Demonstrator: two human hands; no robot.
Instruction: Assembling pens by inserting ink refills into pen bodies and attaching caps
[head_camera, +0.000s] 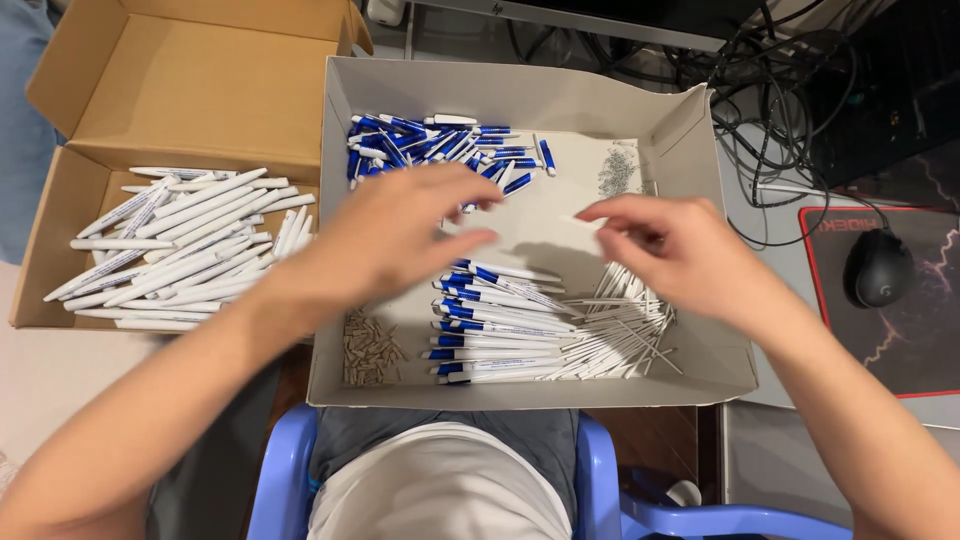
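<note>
Both hands hover over a shallow grey cardboard tray (700, 120) that rests on the person's lap: the left hand (390, 235) is blurred, its fingers loosely curled, and I cannot tell if it grips anything, while the right hand (665, 245) pinches a thin white pen part (582, 222) between thumb and fingertips. Under the 2 hands lie a row of white pens with blue clips (495, 325) and, just beside it, a heap of thin white refills (625, 320); a brown box of white pen barrels (175, 250) stands at the left
</note>
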